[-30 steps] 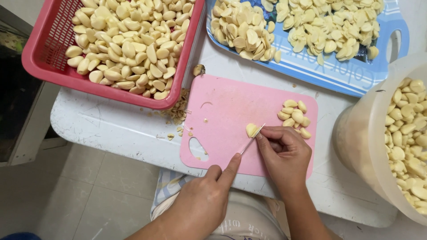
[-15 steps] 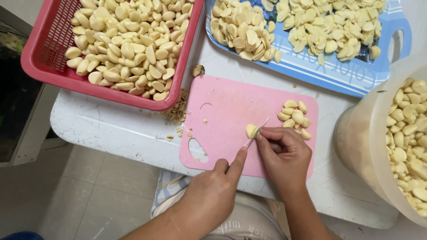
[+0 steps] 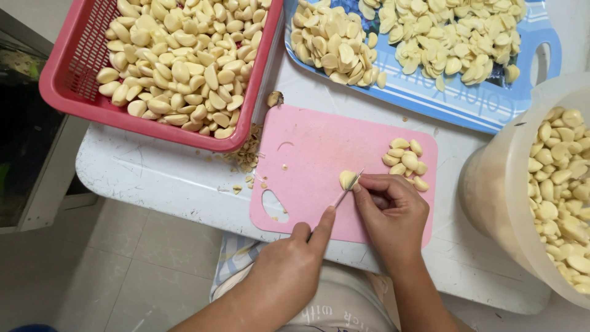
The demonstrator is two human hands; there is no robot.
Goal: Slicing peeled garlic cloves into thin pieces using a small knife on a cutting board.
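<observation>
White desk (image 3: 160, 178), pink board (image 3: 307, 154) at near edge: left hand (image 3: 289, 270) clamped on knife (image 3: 347, 192), blade angled up-right, tip touching garlic clove (image 3: 347, 179) pinned by right hand (image 3: 390, 212) fingertips, cut cloves piled beyond.

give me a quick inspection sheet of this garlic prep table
surface: white table, worn, crumbs near the board
job's things: pink cutting board; one garlic clove at the knife tip; small pile of cloves on the board
clutter: red basket of cloves, blue tray of sliced garlic, pale tub of cloves, trimmings
hands: left hand grips the knife; right hand steadies the clove
cables: nothing seen
surroundings: tiled floor
</observation>
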